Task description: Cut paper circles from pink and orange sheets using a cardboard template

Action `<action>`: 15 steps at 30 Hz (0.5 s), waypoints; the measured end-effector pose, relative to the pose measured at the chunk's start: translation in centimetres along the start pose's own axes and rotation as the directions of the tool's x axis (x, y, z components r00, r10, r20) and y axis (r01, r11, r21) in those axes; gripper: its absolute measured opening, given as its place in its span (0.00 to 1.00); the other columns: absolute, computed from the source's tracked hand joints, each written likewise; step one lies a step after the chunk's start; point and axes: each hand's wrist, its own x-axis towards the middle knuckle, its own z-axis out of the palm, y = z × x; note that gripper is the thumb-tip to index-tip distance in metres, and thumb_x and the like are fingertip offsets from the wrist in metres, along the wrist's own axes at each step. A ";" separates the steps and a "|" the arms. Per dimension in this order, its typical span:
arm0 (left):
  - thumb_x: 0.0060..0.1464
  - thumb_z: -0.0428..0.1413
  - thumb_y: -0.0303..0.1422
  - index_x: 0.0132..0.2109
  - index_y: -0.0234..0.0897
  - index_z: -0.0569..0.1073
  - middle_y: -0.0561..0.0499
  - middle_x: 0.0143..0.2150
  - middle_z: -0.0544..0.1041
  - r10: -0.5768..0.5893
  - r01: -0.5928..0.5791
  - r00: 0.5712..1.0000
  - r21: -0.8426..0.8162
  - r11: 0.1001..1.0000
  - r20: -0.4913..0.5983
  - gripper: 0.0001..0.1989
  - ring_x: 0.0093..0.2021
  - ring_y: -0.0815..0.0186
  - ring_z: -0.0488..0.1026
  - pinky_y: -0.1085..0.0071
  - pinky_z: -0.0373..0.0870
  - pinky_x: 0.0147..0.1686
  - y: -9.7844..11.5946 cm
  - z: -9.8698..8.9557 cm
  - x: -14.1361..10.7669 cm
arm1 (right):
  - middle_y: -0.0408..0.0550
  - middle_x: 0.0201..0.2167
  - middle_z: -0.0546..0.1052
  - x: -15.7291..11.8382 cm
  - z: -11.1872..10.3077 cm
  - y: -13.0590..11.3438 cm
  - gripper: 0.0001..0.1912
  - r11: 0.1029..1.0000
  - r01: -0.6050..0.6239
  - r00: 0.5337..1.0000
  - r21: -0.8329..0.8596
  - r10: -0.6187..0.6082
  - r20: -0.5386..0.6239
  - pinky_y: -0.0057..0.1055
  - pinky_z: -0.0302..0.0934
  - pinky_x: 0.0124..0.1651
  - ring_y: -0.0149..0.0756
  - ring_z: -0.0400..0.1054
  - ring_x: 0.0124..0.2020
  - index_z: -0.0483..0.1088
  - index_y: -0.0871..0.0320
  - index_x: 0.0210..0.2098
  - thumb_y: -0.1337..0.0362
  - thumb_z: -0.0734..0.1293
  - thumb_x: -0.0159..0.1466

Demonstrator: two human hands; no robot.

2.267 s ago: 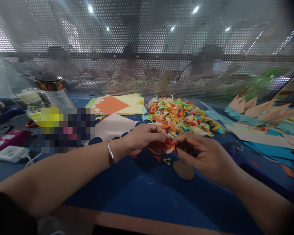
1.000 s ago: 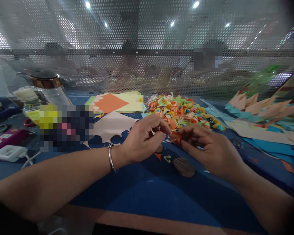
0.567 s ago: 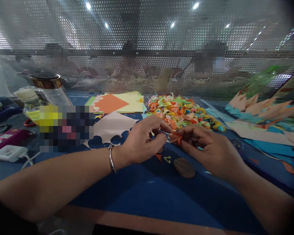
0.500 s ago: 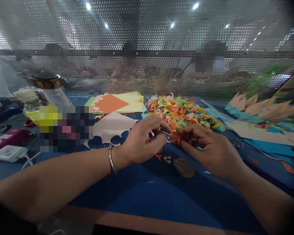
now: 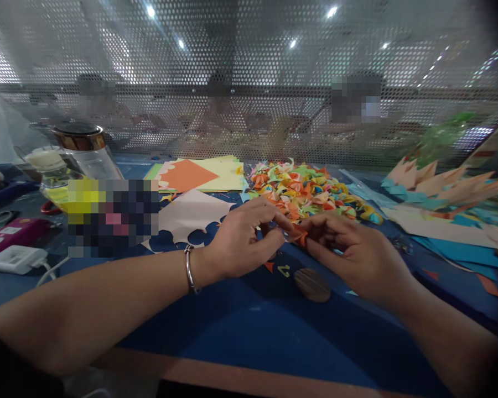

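Note:
A small folded orange paper piece point(image 5: 301, 237) is pinched between the thumb and fingers of my right hand point(image 5: 357, 257). My left hand point(image 5: 247, 237), with a silver bangle at its wrist, has its thumb and index finger bent toward each other right beside the piece's left side. Whatever lies between those left fingertips is too small to make out. Behind both hands rises a heap of colourful folded paper pieces point(image 5: 302, 190). Below them on the blue table lie a brown oval disc point(image 5: 312, 284), a yellow paper scrap point(image 5: 283, 271) and an orange scrap point(image 5: 269, 267).
Left of my hands is a pink sheet point(image 5: 195, 213) with rounded cut-outs, and behind it an orange sheet point(image 5: 191, 176) on yellow paper. A glass bottle point(image 5: 89, 157) and a white charger point(image 5: 14, 260) stand far left. Pointed folded papers point(image 5: 435, 179) sit right. A perforated screen point(image 5: 249, 72) closes the back.
My left fingertips have come slightly closer to the orange paper piece and lowered a little. My right hand keeps its hold almost unmoved.

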 end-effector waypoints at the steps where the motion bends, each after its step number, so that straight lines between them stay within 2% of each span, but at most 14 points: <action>1: 0.58 0.54 0.25 0.38 0.40 0.80 0.48 0.38 0.80 -0.003 0.003 1.000 0.000 1.000 -0.002 0.10 0.41 0.64 0.76 0.67 0.74 0.43 0.0 0.0 0.0 | 0.45 0.26 0.78 0.0 0.0 0.0 0.10 1.000 0.001 1.000 -0.004 -0.001 -0.002 0.29 0.67 0.27 0.34 0.71 0.25 0.76 0.53 0.38 0.53 0.69 0.68; 7: 0.58 0.55 0.26 0.39 0.39 0.81 0.49 0.38 0.79 -0.040 0.040 0.999 0.003 0.999 0.030 0.09 0.37 0.67 0.75 0.69 0.72 0.39 0.1 0.0 0.1 | 0.44 0.25 0.77 0.1 0.0 -0.2 0.09 0.999 -0.004 1.000 0.040 0.004 0.010 0.28 0.67 0.26 0.33 0.71 0.24 0.75 0.53 0.38 0.54 0.69 0.68; 11: 0.59 0.58 0.32 0.40 0.38 0.79 0.49 0.40 0.80 -0.150 0.154 0.984 -0.034 0.987 0.099 0.05 0.34 0.69 0.75 0.72 0.71 0.34 0.4 -0.1 0.1 | 0.44 0.25 0.77 0.2 0.0 -0.4 0.13 0.998 -0.029 0.999 0.048 0.028 0.020 0.30 0.67 0.27 0.34 0.71 0.24 0.75 0.53 0.38 0.49 0.70 0.67; 15: 0.59 0.62 0.39 0.41 0.38 0.76 0.50 0.37 0.80 -0.239 0.261 0.955 -0.109 0.959 0.177 0.10 0.33 0.68 0.76 0.74 0.68 0.30 0.5 -0.3 0.2 | 0.43 0.24 0.76 0.2 0.0 -0.4 0.13 0.997 -0.042 0.998 0.059 0.040 0.040 0.29 0.67 0.27 0.34 0.70 0.23 0.75 0.53 0.38 0.50 0.70 0.67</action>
